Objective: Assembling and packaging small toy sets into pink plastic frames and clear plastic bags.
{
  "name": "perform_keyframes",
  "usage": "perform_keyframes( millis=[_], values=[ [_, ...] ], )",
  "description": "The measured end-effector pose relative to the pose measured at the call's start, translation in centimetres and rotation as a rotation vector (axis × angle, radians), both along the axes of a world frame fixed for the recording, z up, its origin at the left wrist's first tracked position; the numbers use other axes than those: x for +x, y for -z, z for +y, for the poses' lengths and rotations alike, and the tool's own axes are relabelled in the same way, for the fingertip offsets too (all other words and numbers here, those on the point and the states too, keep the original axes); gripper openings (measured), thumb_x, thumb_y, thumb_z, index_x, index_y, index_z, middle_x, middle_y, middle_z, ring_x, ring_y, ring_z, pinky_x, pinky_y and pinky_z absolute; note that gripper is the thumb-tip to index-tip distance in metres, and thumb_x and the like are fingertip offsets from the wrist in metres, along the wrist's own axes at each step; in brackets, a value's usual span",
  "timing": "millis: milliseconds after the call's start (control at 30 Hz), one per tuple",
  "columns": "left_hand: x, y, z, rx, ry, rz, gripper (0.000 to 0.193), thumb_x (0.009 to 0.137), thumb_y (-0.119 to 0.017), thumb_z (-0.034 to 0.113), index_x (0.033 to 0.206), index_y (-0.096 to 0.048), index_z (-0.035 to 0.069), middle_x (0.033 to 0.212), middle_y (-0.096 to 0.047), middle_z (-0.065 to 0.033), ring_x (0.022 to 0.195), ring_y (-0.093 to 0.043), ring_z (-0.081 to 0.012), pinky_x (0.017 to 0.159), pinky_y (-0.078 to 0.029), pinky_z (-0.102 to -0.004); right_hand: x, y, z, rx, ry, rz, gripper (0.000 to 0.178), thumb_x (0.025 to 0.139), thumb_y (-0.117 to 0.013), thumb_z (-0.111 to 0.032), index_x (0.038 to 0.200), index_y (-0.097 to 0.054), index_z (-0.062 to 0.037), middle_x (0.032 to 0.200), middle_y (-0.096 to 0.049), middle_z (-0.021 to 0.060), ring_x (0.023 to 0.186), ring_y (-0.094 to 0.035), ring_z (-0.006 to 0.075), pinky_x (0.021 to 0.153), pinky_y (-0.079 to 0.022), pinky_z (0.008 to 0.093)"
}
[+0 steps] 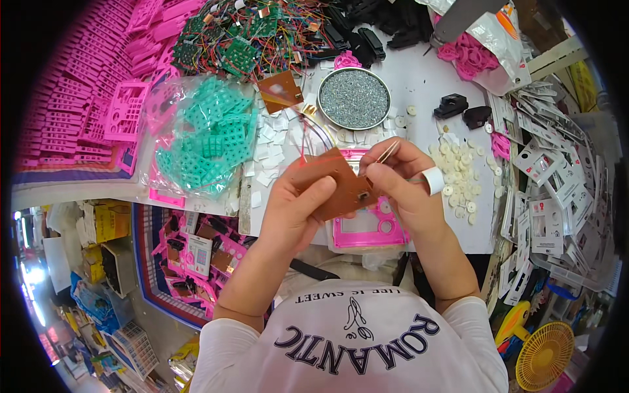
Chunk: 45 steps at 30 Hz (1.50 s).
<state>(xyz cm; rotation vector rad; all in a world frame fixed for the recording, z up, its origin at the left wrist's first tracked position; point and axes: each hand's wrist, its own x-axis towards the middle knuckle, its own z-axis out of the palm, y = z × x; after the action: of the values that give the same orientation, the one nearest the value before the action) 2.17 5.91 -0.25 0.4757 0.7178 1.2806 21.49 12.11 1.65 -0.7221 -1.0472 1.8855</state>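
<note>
My left hand is closed on a brown circuit board, its thumb lying across the face. Thin coloured wires run from this board toward a second brown board farther off. At the near board's right edge, my right hand is closed in a pinch, with slim metal tweezers showing between the fingers. A white band wraps one finger of that hand. Below both hands lies a pink plastic frame, partly covered by them.
A round tin of small grey screws stands beyond my hands. Cream plastic discs lie to the right, a bag of teal keypads to the left. Wired green boards are heaped behind; pink shells are stacked far left.
</note>
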Motion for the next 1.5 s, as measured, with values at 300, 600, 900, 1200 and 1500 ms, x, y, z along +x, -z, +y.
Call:
perform_keyframes(
  millis=[300, 600, 900, 1200, 1500],
  values=[
    [0.0, -0.3, 0.2, -0.054, -0.162, 0.102, 0.038, 0.099, -0.066, 0.020, 0.130, -0.053, 0.002, 0.111, -0.069, -0.0129, 0.095, -0.073, -0.0255, 0.061, -0.064, -0.0376, 0.7, 1.0, -0.1, -0.187, -0.081, 0.213, 0.052, 0.093, -0.072, -0.015, 0.136, -0.044, -0.0064, 0.088, -0.062, 0.0032, 0.077, -0.056, 0.0111, 0.061, -0.047, 0.0243],
    [-1.8, 1.3, 0.3, -0.170, 0.043, -0.288, 0.037, 0.101, -0.063, 0.026, 0.132, -0.054, 0.007, 0.116, -0.068, -0.0114, 0.099, -0.071, -0.0259, 0.058, -0.061, -0.0337, 3.1, 3.5, 1.1, -0.227, -0.257, 0.708, 0.064, 0.093, -0.071, -0.030, 0.145, -0.040, -0.0074, 0.104, -0.043, 0.0040, 0.086, -0.043, 0.0167, 0.063, -0.045, 0.0262],
    [-0.9, 1.6, 0.1, -0.067, 0.071, -0.261, 0.039, 0.101, -0.062, 0.030, 0.132, -0.053, 0.008, 0.124, -0.063, -0.0181, 0.095, -0.071, -0.0281, 0.052, -0.059, -0.0311, 0.7, 1.4, -1.6, -0.171, -0.012, 0.046, 0.030, 0.088, -0.073, 0.001, 0.113, -0.058, -0.0028, 0.085, -0.059, 0.0027, 0.053, -0.050, 0.0059, 0.040, -0.037, 0.0205],
    [-2.4, -0.4, 0.1, 0.302, -0.019, 0.099, 0.036, 0.098, -0.065, 0.026, 0.119, -0.052, 0.001, 0.099, -0.068, -0.0254, 0.069, -0.069, -0.0256, 0.049, -0.056, -0.0309, -0.8, 2.0, -1.3, -0.490, -0.270, 0.128, 0.009, 0.100, -0.064, -0.013, 0.100, -0.059, -0.0057, 0.083, -0.064, 0.0056, 0.045, -0.045, 0.0051, 0.037, -0.030, 0.0206],
    [-5.0, -1.6, -0.9, 0.364, -0.244, 0.565, 0.029, 0.094, -0.072, 0.012, 0.117, -0.059, -0.001, 0.106, -0.067, -0.0045, 0.096, -0.061, -0.0112, 0.087, -0.050, -0.0282, 8.8, 0.9, -6.8, -0.446, -0.328, 0.255, 0.038, 0.102, -0.057, -0.027, 0.099, -0.066, 0.0100, 0.082, -0.070, 0.0295, 0.036, -0.052, 0.0175, 0.030, -0.037, 0.0278]
  ],
)
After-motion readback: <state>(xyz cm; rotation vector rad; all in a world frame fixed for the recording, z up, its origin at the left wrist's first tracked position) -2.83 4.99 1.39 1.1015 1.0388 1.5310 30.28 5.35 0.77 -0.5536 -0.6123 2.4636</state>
